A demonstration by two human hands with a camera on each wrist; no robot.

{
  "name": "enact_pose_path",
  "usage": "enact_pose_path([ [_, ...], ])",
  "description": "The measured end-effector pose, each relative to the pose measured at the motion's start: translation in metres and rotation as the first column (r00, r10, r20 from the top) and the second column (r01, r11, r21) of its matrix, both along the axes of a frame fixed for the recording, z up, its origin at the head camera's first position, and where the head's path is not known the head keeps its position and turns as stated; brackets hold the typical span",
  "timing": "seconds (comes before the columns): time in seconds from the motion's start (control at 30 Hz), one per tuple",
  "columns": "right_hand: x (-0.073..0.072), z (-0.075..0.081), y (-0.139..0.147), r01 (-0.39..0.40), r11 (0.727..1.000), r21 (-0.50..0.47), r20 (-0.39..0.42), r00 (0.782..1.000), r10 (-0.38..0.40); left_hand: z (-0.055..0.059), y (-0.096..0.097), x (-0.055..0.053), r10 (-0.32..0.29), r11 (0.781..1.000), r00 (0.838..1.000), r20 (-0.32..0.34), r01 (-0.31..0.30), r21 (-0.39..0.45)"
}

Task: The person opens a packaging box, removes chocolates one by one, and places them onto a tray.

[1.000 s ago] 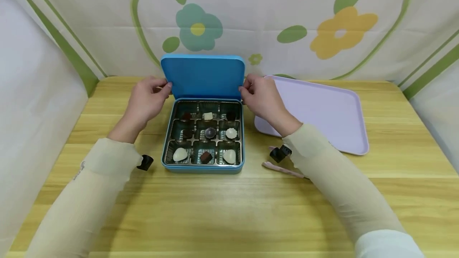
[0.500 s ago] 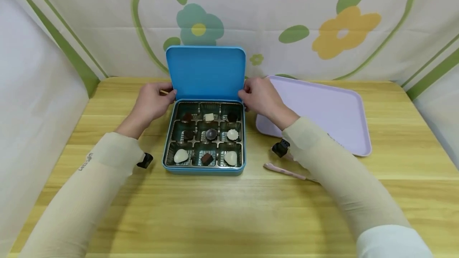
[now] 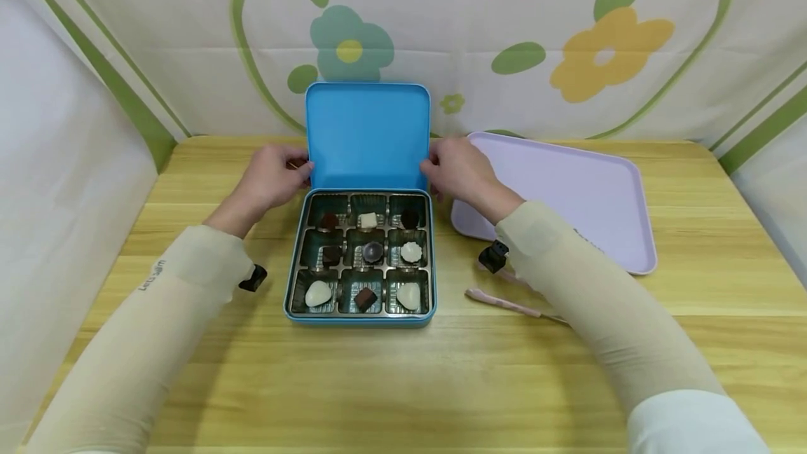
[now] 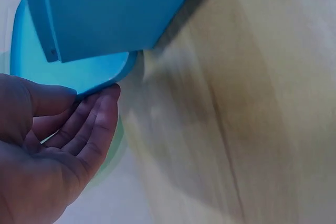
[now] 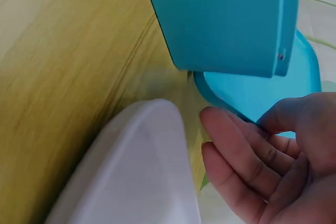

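One lid [image 3: 369, 135], nine probable chocolates [image 3: 373, 252]

Beige sleeves [image 3: 132, 342] with dark lettering [image 3: 153, 276], small black wrist blocks [image 3: 253, 279], white cloth [image 3: 693, 424] up the right arm.

The plain blue lid [image 3: 370, 135] stood roughly upright behind the blue box [image 3: 359, 323]. The box lay flat and uncovered, its nine compartments [image 3: 341, 296] each holding one chocolate [image 3: 366, 299].
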State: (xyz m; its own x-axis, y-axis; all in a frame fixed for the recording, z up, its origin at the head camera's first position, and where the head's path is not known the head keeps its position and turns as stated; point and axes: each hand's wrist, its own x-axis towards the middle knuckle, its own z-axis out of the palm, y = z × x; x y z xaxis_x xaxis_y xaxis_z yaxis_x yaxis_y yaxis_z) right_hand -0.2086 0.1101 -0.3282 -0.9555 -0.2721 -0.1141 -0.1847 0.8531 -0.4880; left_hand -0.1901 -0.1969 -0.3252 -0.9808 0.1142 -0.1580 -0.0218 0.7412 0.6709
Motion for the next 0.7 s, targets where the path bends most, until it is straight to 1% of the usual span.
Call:
enact_pose_path([
  [0.1, 0.0, -0.002, -0.001, -0.015, 1.0, 0.021, 0.001, 1.0, 0.015, -0.001, -0.001, 0.001, -0.008, 1.0, 1.0, 0.01, 0.008, -0.009],
  [0.23, -0.001, -0.002, -0.001, -0.031, 0.998, 0.049, 0.015, 0.999, 0.03, -0.003, -0.001, 0.002, -0.012, 1.0, 1.0, 0.001, 0.012, -0.007],
  [0.37, -0.003, -0.001, -0.002, -0.068, 0.993, 0.1, 0.075, 0.995, 0.061, -0.006, -0.001, 0.002, -0.024, 1.0, 1.0, -0.006, 0.024, -0.018],
  [0.53, -0.002, -0.004, -0.003, -0.103, 0.985, 0.137, 0.162, 0.983, 0.081, -0.011, -0.002, 0.004, -0.048, 0.997, 0.999, 0.024, 0.05, -0.051],
  [0.6, -0.002, -0.006, -0.003, -0.113, 0.982, 0.151, 0.172, 0.981, 0.086, -0.012, -0.001, 0.005, -0.054, 0.997, 0.998, 0.042, 0.057, -0.059],
  [0.7, -0.002, -0.009, -0.002, -0.126, 0.975, 0.185, 0.166, 0.982, 0.096, -0.015, -0.001, 0.005, -0.055, 0.997, 0.996, 0.064, 0.059, -0.059],
])
